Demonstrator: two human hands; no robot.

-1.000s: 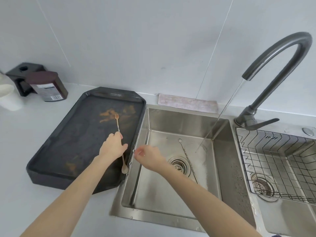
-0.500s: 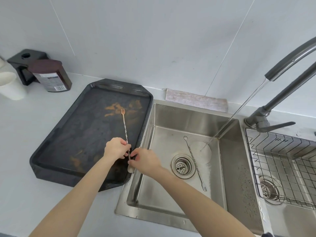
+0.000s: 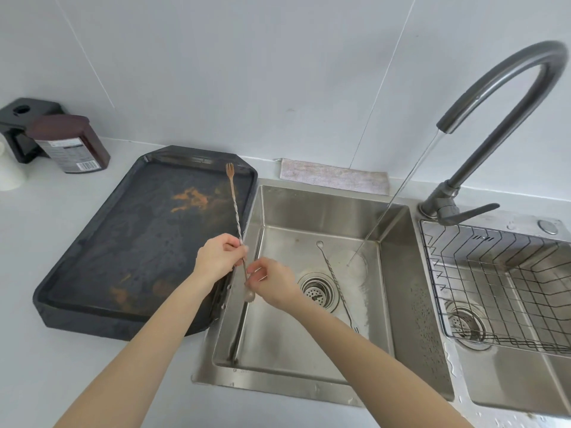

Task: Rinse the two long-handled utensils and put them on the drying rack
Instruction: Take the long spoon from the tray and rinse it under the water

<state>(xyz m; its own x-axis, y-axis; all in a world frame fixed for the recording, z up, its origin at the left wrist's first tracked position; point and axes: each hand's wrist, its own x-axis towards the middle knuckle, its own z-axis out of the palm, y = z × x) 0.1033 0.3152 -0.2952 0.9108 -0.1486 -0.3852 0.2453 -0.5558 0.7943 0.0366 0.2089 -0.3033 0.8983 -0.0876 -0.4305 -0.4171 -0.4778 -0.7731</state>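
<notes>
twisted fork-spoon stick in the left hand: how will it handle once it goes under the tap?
The stick is thin, long metal: probably light and fairly stiff, though the free fork end may wobble. The left hand pinches it mid-shaft with the right hand near the spoon end; two grips should steady it. The twisted shaft likely helps grip when wet. Set down, it could roll.

Pale grey tiled wall [image 3: 247, 72] fills the upper frame, thin grout lines running diagonally. White table [image 3: 46, 242] spans the lower left. Lighting is even and diffuse, with soft shadows.
</notes>
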